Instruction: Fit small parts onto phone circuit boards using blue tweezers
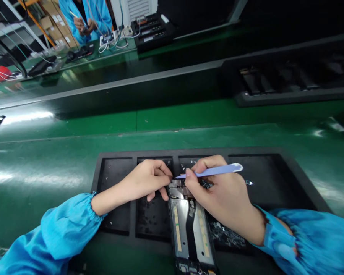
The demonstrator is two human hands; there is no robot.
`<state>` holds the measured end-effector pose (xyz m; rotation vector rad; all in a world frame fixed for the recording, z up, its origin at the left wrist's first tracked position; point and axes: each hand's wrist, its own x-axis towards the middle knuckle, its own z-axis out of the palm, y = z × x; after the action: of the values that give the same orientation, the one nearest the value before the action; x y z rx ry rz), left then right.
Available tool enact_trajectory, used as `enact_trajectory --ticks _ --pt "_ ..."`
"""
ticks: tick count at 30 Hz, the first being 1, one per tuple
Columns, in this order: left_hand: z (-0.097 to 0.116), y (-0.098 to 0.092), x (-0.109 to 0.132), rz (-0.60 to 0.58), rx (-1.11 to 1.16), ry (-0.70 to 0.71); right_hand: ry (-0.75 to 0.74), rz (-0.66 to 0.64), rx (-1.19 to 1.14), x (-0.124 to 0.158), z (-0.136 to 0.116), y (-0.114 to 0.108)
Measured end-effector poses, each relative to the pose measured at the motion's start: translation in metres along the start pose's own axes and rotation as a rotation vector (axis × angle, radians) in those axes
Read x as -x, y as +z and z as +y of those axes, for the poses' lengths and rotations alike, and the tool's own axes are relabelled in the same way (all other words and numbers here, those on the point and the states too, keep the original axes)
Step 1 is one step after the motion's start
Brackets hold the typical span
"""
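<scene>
An opened phone (181,229), its back off, shows a metal frame, a black flex cable (191,229) and the board area at its top. My left hand (151,179) is closed at the phone's upper left corner, thumb and forefinger together on its edge. Between the thumb and fingers of my right hand (222,191) is a pair of lilac tweezers (218,170). Their tip points left, to the top edge of the phone near my left fingertips. Whether the tip grips anything is too small to tell.
Beneath the phone lies a black compartment tray (117,154) with small parts, including a heap of tiny pieces (227,235). A second black tray (292,97) stands at the back right. Across the green bench (46,152), a person in a blue smock (103,19) works beside cables.
</scene>
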<state>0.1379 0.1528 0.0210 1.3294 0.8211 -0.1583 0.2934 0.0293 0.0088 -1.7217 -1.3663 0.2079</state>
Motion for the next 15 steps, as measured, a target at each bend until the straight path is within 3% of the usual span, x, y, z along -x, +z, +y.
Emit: enact_trajectory --ticks 7,12,15 --pt "0.002 0.007 -0.005 0.044 0.078 -0.008 0.048 -0.043 -0.057 0.000 0.002 0.000" --pt "0.002 0.009 -0.007 0.066 0.122 -0.046 0.254 -0.012 -0.184 -0.004 0.006 -0.008" --pt "0.001 0.009 -0.008 0.082 0.134 -0.054 0.259 0.015 -0.154 -0.003 0.009 -0.015"
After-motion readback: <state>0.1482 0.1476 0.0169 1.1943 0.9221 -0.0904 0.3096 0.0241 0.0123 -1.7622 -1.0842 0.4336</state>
